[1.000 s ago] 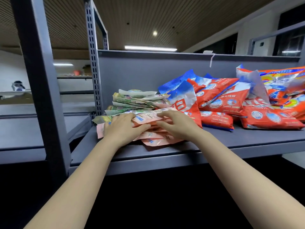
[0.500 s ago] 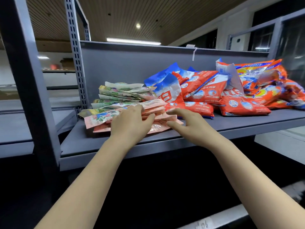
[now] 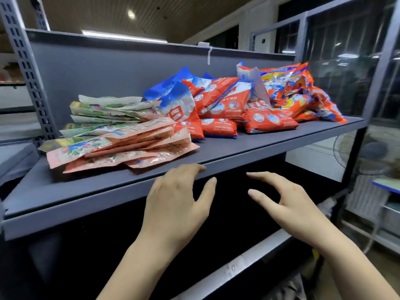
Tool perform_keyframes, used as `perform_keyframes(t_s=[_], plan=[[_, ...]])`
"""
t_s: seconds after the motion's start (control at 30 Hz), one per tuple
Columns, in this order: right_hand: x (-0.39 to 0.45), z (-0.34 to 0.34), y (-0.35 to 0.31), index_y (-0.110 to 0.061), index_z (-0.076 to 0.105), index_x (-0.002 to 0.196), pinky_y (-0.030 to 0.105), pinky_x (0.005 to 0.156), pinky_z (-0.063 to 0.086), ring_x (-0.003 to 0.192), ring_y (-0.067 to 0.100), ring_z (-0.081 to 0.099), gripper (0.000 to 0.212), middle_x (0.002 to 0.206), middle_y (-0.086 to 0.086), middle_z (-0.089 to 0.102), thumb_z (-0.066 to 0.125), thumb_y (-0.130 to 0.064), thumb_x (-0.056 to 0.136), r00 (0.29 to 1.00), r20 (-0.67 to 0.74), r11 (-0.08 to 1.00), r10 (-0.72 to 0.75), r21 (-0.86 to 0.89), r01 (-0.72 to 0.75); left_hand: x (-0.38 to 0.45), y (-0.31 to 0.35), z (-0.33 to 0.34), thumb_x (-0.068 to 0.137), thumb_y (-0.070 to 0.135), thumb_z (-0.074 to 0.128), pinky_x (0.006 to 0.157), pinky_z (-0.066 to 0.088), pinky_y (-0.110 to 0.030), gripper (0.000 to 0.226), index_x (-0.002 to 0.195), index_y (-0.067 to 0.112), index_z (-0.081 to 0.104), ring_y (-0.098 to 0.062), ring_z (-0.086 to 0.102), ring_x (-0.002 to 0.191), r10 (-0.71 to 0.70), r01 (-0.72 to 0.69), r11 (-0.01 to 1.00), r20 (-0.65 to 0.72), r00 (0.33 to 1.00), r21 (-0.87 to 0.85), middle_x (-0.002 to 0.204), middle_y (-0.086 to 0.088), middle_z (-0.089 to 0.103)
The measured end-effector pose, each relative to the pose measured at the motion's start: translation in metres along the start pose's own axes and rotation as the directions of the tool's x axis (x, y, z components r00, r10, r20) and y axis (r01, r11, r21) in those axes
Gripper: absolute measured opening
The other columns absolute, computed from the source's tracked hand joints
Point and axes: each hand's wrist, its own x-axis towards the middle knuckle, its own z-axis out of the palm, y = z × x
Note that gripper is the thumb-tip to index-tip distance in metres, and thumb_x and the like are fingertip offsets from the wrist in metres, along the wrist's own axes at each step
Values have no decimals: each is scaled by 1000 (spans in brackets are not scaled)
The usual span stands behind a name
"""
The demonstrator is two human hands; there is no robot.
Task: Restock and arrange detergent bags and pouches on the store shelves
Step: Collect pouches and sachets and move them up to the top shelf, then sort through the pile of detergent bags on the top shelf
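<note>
A stack of flat pink pouches lies at the left front of the grey shelf, with green-and-white pouches piled behind it. Red-and-blue detergent bags fill the shelf's middle, and orange bags heap at its right end. My left hand hovers just below the shelf's front edge, fingers relaxed and holding nothing. My right hand hangs to its right, in front of the dark space under the shelf, fingers spread and empty. Neither hand touches a pouch.
A perforated grey upright stands at the shelf's left end and another post at the right. A lower shelf rail with a label runs below. A standing fan is behind the right post.
Both hands have come off the pink pouch stack and drawn back below the shelf's front edge. The view has swung to the right and lower.
</note>
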Motion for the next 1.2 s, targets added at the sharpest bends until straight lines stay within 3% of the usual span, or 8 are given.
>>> perform_keyframes(t_s=[0.23, 0.4, 0.57, 0.77, 0.9, 1.0, 1.1, 1.2], plan=[[-31, -29, 48, -47, 54, 120, 3, 75, 37, 84, 3, 61, 35, 122, -29, 55, 57, -47, 86, 992, -26, 992, 124, 25, -123, -6, 20, 46, 87, 52, 47, 88, 40, -27, 35, 116, 36, 58, -5, 55, 93, -51, 51, 999, 119, 992, 5, 116, 20, 60], [-35, -66, 94, -51, 52, 122, -2, 80, 35, 109, 8, 55, 36, 125, -32, 51, 56, -49, 87, 989, -7, 989, 147, 8, -147, 0, 53, 83, 87, 53, 44, 88, 44, -30, 37, 117, 37, 57, -4, 55, 93, -93, 94, 996, 118, 989, -3, 115, 22, 60], [-31, -108, 142, -48, 50, 126, -6, 85, 29, 114, -27, 35, 37, 126, -35, 47, 54, -48, 89, 993, 27, 994, 111, 1, -111, 10, 99, 125, 87, 53, 45, 88, 43, -28, 36, 118, 37, 57, -4, 56, 90, -151, 152, 988, 107, 983, -4, 113, 22, 60], [-29, -156, 197, -48, 49, 127, 1, 80, 37, 109, 2, 54, 39, 128, -34, 48, 53, -50, 89, 992, 63, 994, 110, 4, -111, 13, 150, 170, 87, 53, 46, 82, 40, -24, 33, 115, 39, 57, 1, 52, 80, -195, 196, 981, 71, 978, -7, 104, 28, 56], [-23, -183, 234, -47, 49, 128, -1, 86, 31, 121, -18, 38, 37, 130, -33, 47, 53, -48, 90, 992, 85, 996, 91, 0, -91, 20, 181, 197, 87, 55, 44, 86, 40, -24, 35, 116, 41, 56, 5, 50, 85, -203, 203, 979, 65, 977, 2, 98, 32, 49], [-16, -201, 256, -48, 49, 126, 0, 77, 36, 95, -29, 44, 36, 128, -32, 48, 54, -46, 90, 992, 83, 996, 91, -8, -91, 36, 199, 216, 86, 56, 43, 88, 43, -26, 37, 117, 40, 56, 2, 54, 88, -187, 187, 982, 79, 979, 10, 106, 28, 56], [-5, -217, 278, -45, 52, 126, 5, 66, 38, 68, -24, 49, 36, 124, -29, 51, 55, -44, 90, 993, 53, 995, 103, -7, -102, 58, 212, 233, 86, 55, 44, 89, 44, -26, 38, 118, 38, 57, 1, 54, 100, -155, 153, 988, 72, 985, 27, 113, 23, 60], [11, -231, 302, -45, 52, 124, 9, 78, 34, 103, -15, 50, 34, 127, -29, 51, 55, -45, 90, 994, 35, 994, 107, -21, -106, 83, 222, 250, 87, 53, 45, 89, 44, -27, 37, 117, 37, 58, 0, 53, 106, -127, 126, 992, 52, 991, 25, 114, 22, 61]])
